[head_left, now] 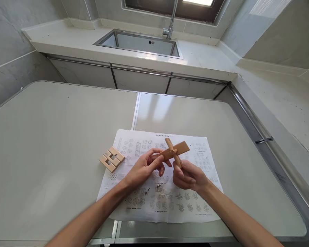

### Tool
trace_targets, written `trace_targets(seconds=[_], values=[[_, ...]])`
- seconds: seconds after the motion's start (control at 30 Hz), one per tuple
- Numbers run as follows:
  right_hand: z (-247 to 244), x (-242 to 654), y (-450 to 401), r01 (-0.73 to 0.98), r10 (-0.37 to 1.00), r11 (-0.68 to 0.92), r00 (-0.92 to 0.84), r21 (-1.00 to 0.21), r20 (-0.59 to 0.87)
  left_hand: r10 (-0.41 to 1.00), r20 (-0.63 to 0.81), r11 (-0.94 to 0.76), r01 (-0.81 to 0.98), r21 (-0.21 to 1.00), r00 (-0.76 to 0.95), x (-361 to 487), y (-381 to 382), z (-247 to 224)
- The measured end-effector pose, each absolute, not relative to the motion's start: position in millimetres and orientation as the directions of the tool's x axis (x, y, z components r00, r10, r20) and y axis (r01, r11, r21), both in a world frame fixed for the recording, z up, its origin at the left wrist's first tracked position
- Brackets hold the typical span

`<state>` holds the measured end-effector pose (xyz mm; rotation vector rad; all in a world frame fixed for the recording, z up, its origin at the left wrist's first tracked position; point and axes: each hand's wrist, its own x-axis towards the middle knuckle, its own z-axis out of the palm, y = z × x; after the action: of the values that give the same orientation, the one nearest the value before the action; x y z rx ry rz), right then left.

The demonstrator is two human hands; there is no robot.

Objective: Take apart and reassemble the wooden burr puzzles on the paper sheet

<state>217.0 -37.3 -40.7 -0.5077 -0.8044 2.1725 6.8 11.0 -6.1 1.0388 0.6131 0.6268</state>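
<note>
My left hand (150, 163) pinches one end of a flat wooden puzzle piece (182, 148). Its far end points up and to the right. A narrower wooden puzzle stick (169, 143) crosses it, and my right hand (186, 175) grips the lower end of that stick. The two pieces meet at the middle of the cross, raised above a printed sheet (195, 206). Several notched wooden puzzle pieces (112, 151) lie side by side at the sheet's left edge; one carries a dark mark like a 3.
The sheet shows rows of small line diagrams. It lies on a pale table (54, 137) with a seam down the middle. Beyond the table are a counter (201, 56), a sink (144, 43) and a faucet (172, 24). A metal rail (249, 113) runs along the right.
</note>
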Motion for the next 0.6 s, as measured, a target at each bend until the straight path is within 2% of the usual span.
trace_targets(seconds=[0.17, 0.33, 0.6], values=[[-31.3, 219.7, -32.3, -0.674, 0.900, -0.405, -0.413, -0.618, -0.139, 0.740, -0.196, 0.415, -0.207, 0.886, 0.643, 6.1, 11.1, -9.8], [-21.0, 221.4, -22.8, -0.727, 0.962, -0.253, -0.121, -0.638, -0.244, 0.753, -0.199, 0.413, -0.216, 0.885, 0.627, 5.9, 12.0, -10.2], [-18.0, 232.2, -13.9, -0.748, 0.969, -0.120, 0.055, -0.653, -0.241, 0.753, -0.216, 0.394, -0.163, 0.904, 0.622, 5.0, 11.7, -7.3]])
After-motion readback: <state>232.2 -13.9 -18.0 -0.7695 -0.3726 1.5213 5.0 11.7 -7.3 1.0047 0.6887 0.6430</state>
